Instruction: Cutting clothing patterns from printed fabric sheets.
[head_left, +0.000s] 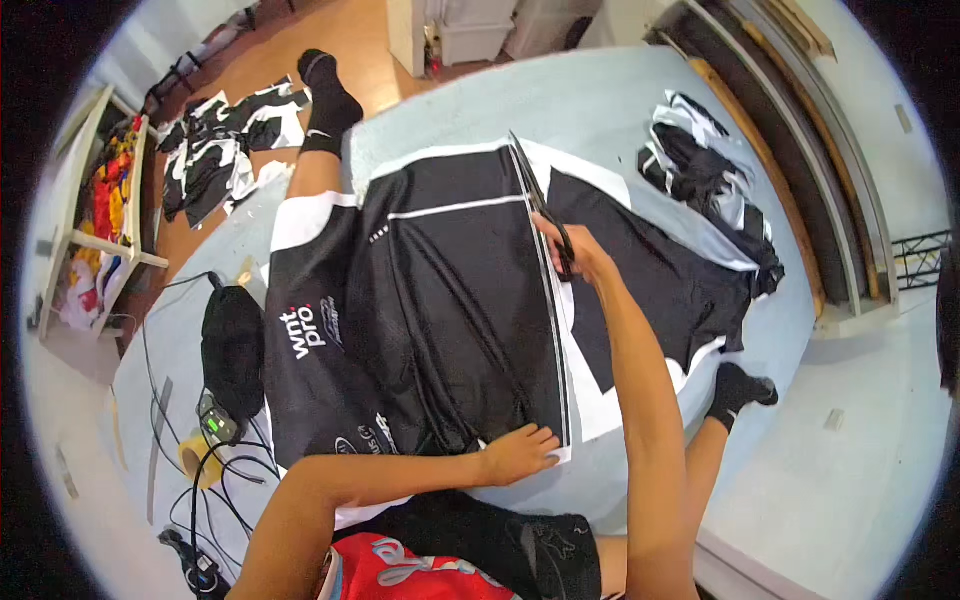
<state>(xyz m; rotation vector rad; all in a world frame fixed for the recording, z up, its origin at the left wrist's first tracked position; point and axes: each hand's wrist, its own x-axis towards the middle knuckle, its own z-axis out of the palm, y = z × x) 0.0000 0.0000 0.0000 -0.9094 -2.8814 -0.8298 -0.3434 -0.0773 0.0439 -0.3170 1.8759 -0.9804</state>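
A large black fabric panel [470,290] is laid out on a pale table [450,105], at the centre of the clock, with twelve at the top of the view. Light printed marks are borne on its left part, a white stripe runs across its upper part, and folds run down its middle; whether it is one piece or several overlapping layers cannot be told. By the right hand [575,255], at two o'clock, the dark handles of a pair of scissors [530,180] are gripped, with the long blades pointed toward eleven along the panel's white-bordered right edge. How far the blades are parted cannot be told. By the left hand [520,455], at five o'clock, nothing is seen to be gripped: it is laid palm down near the lower right corner, fingers slightly spread.

A second black piece [680,270] is spread at three o'clock, partly hidden by the right forearm. At two o'clock a heap of black and white cloth [695,160] is piled near the table's edge. At eight o'clock a yellow roll [200,460] is placed among black cables [240,490]. More black and white pieces [235,140] are scattered on the floor [350,30] at ten o'clock.
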